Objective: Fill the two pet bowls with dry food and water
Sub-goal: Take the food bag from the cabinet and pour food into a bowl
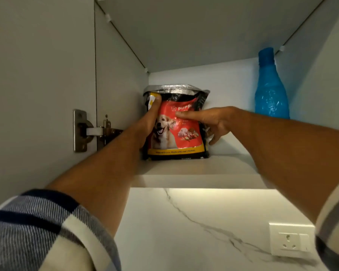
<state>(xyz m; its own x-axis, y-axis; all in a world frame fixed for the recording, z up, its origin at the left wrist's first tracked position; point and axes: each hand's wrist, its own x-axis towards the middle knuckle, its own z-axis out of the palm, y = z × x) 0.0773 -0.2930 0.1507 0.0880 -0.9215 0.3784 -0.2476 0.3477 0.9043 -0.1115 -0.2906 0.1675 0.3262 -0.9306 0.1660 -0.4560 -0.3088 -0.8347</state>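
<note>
Head view, white cabinet shelf [194,167], marble wall [184,222], socket [291,240]

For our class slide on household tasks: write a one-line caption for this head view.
Both hands, left and right, grasp the dog food bag on the cupboard shelf beside a blue bottle.

food bag [176,130] red, black, yellow | bottle [270,89] blue | sleeve [47,231] plaid navy-cream
</note>
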